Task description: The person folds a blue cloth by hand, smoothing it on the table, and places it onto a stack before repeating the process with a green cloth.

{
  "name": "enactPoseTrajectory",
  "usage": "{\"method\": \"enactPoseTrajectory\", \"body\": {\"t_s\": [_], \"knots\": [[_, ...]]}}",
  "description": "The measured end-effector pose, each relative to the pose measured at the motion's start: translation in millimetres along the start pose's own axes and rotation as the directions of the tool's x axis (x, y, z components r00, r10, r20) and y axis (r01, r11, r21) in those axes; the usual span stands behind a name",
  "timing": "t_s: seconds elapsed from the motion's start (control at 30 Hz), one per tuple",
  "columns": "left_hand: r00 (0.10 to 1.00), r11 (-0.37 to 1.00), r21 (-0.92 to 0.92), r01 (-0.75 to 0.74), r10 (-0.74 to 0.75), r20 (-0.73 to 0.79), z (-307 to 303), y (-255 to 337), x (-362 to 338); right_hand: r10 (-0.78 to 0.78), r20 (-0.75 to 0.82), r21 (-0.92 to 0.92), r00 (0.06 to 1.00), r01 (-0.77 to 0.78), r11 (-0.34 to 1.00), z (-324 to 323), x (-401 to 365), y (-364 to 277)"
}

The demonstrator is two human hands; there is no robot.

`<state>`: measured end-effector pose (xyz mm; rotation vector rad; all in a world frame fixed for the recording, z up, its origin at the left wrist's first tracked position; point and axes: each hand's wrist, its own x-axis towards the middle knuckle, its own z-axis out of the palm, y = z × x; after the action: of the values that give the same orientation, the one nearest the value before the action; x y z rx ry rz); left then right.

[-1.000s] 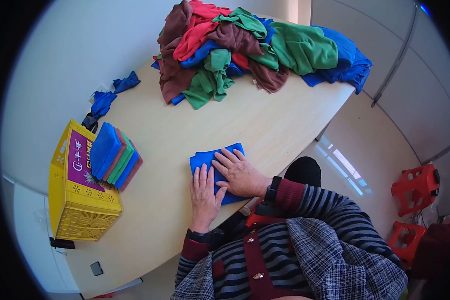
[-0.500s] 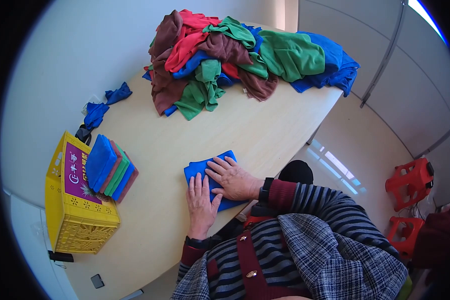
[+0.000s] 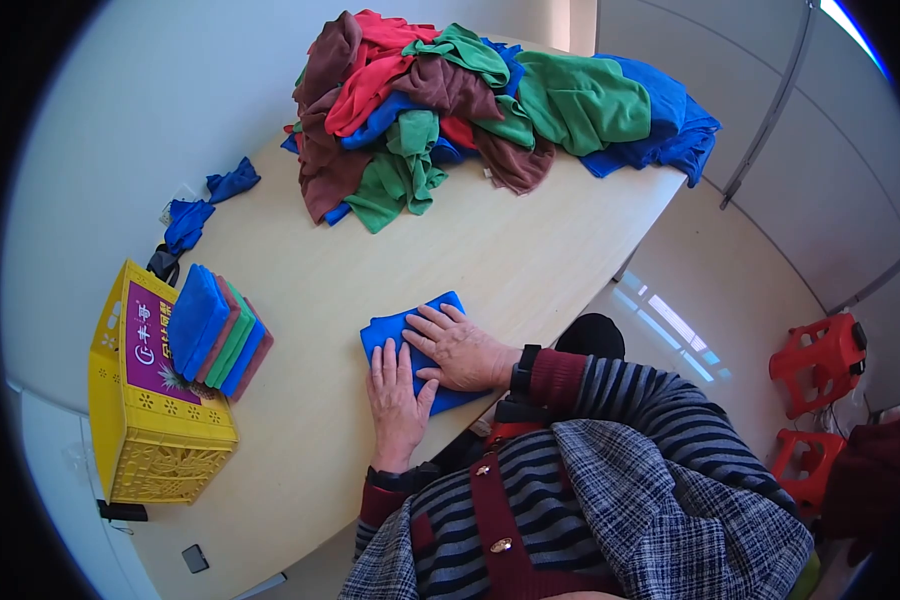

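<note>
A folded blue cloth (image 3: pixel 442 398) lies flat near the table's front edge. My left hand (image 3: pixel 398 400) rests on its left part, palm down with the fingers stretched out. My right hand (image 3: pixel 465 350) lies flat across its upper middle, fingers spread and close to the left hand's fingertips. Both hands cover much of the cloth. To the left, a stack of folded blue, brown and green cloths (image 3: pixel 232 340) leans against a yellow basket (image 3: pixel 170 435).
A heap of loose red, brown, green and blue cloths (image 3: pixel 585 105) covers the table's far end. Two small blue cloths (image 3: pixel 234 180) lie by the wall. A dark phone-like object (image 3: pixel 195 558) is at the lower left. Red stools (image 3: pixel 818 365) stand on the floor at right.
The whole view has shifted slightly. Both hands stay flat on the blue cloth, with no clear movement against it.
</note>
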<state>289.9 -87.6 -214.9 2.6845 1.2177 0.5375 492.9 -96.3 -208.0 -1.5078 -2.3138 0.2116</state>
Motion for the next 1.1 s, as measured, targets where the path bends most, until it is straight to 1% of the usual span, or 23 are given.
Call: {"method": "enactPoseTrajectory", "body": {"t_s": [0.27,0.6,0.77,0.9,1.0,1.1], "knots": [[1.000,1.000,-0.003,0.015,-0.015,0.007,1.5,-1.5,-0.7,-0.015,-0.013,0.004,1.000,0.015,1.000,2.5,0.7,2.0],[0.999,1.000,-0.018,0.019,-0.020,-0.029,0.8,-0.3,-0.3,-0.012,-0.045,0.010,0.999,0.013,1.000,3.4,0.8,1.7],[0.998,1.000,-0.004,0.021,-0.021,-0.053,2.0,0.0,-1.9,-0.021,-0.004,-0.011,1.000,0.021,1.000,-0.9,1.3,0.0],[0.998,0.999,-0.029,0.032,-0.034,-0.062,0.8,0.8,-2.6,-0.026,-0.006,0.000,1.000,0.026,1.000,-1.9,1.5,-1.7],[0.997,0.999,-0.020,0.037,-0.038,-0.070,2.7,-0.2,-3.2,-0.030,-0.052,-0.011,0.998,0.029,1.000,2.1,2.4,-0.2],[0.997,1.000,0.002,0.029,-0.029,-0.067,3.9,-2.1,-3.4,-0.033,-0.052,-0.013,0.998,0.032,0.999,2.6,2.3,0.2]]}}
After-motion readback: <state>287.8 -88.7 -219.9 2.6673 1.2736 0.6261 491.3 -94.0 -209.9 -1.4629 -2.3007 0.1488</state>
